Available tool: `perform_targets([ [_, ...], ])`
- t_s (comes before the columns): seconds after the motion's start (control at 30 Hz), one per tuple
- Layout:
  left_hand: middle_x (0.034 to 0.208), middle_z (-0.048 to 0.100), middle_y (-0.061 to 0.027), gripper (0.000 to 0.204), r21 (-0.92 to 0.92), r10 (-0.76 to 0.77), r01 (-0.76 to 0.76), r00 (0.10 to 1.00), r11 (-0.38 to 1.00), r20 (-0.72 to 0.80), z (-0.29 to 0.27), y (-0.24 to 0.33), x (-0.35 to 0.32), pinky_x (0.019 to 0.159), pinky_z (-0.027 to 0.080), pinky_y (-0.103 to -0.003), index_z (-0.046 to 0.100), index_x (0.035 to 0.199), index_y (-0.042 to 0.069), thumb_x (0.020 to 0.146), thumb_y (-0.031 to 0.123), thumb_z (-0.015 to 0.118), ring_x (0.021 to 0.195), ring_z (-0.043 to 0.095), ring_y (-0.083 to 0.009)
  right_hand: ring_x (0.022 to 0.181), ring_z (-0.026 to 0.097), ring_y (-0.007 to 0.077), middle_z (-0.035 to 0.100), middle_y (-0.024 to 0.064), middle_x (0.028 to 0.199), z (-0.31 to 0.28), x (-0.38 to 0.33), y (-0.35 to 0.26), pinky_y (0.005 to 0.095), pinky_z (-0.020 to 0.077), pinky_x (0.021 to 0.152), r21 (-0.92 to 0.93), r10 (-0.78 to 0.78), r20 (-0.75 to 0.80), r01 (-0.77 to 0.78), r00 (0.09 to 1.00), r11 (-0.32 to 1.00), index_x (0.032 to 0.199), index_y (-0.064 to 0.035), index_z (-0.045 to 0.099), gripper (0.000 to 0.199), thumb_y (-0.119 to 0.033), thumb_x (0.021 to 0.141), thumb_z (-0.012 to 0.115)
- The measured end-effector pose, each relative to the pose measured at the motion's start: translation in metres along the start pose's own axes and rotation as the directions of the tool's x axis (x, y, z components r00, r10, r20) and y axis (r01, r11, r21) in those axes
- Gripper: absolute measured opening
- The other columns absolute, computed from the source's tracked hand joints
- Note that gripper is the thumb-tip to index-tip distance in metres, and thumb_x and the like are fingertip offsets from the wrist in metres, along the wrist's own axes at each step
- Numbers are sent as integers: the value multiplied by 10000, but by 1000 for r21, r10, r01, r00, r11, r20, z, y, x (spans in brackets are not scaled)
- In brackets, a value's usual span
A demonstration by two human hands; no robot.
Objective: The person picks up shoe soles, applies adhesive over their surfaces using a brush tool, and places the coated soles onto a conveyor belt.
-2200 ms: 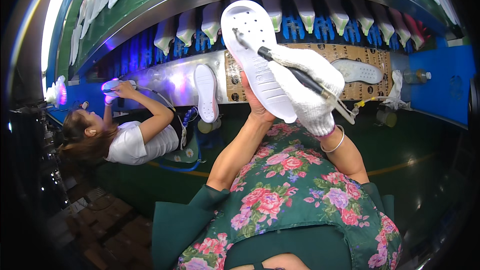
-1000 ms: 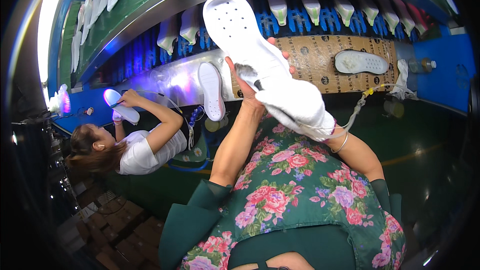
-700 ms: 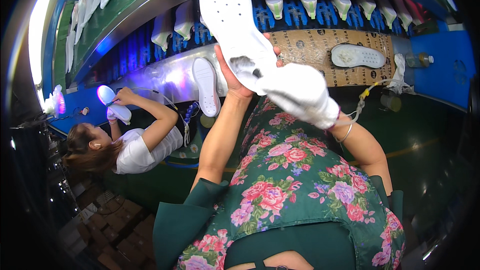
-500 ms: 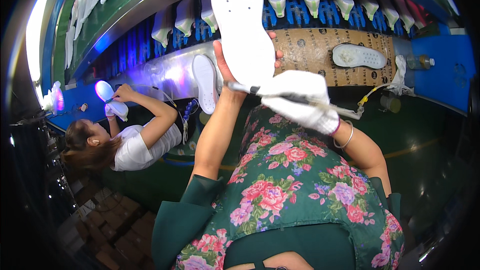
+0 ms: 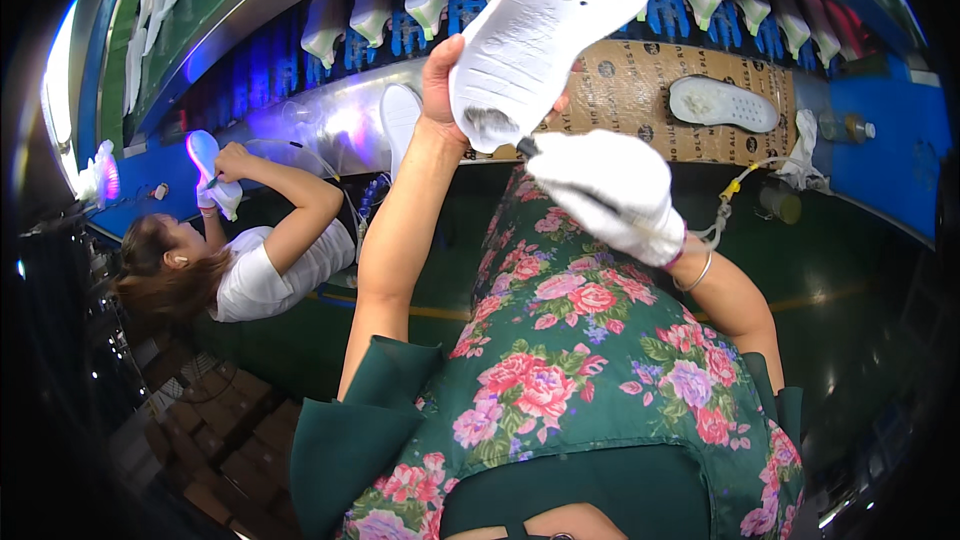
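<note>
I observe the left hand (image 5: 441, 92) with its fingers gripping the white sole (image 5: 535, 35), held clear of the desk (image 5: 335, 122). The brush (image 5: 489, 121) contacts the sole's near end, gripped by the gloved right hand (image 5: 607, 198). Farther right, a second sole (image 5: 724, 104) rests on cardboard (image 5: 622, 100).

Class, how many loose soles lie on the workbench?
2: a greyish sole on the cardboard, right; a white sole on bare metal, partly behind the left forearm; others may be hidden.

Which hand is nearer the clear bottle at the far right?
Right. The white-gloved right hand is left of the bottle; the bare left hand, gripping the white shoe sole, is farther left.
</note>
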State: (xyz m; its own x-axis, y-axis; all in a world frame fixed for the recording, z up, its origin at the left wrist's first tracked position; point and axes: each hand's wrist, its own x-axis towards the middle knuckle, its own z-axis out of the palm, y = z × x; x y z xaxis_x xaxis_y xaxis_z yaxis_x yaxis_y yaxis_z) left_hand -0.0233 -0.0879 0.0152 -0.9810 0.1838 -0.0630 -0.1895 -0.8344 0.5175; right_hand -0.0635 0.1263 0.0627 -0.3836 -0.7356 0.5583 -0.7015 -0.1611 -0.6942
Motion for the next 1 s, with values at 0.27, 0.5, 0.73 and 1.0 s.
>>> perform_targets([
  [0.27,1301,468,-347,898,-100,35,-12,972,995,234,-16,2,1,855,515,-567,369,1417,9,753,564,608,1054,583,-486,825,691,226,713,84,922,-4,-3,-10,311,549,748,281,189,80,-204,979,938,974,-114,728,206,-71,773,733],
  [0.5,1277,513,-309,810,-102,20,1,979,995,205,-5,7,9,843,510,-568,391,1401,0,795,501,587,1041,599,-456,664,631,234,700,83,991,7,-16,-6,324,519,608,-110,11,118,2,993,994,1053,-139,704,335,-76,726,742],
  [0.73,1201,476,-336,881,114,34,-33,999,993,-6,-6,10,6,671,461,-455,339,1438,127,759,621,606,882,567,-400,821,689,220,709,94,926,1,-2,-6,306,544,754,278,375,6,-361,927,890,971,-71,727,182,-67,788,729],
  [1.0,1247,472,-324,908,90,-33,29,999,996,43,-14,9,4,698,482,-463,370,1429,92,747,647,597,919,575,-428,820,685,153,718,83,908,11,-5,1,282,544,741,288,423,-85,-384,902,877,959,-46,732,189,-70,773,756],
])
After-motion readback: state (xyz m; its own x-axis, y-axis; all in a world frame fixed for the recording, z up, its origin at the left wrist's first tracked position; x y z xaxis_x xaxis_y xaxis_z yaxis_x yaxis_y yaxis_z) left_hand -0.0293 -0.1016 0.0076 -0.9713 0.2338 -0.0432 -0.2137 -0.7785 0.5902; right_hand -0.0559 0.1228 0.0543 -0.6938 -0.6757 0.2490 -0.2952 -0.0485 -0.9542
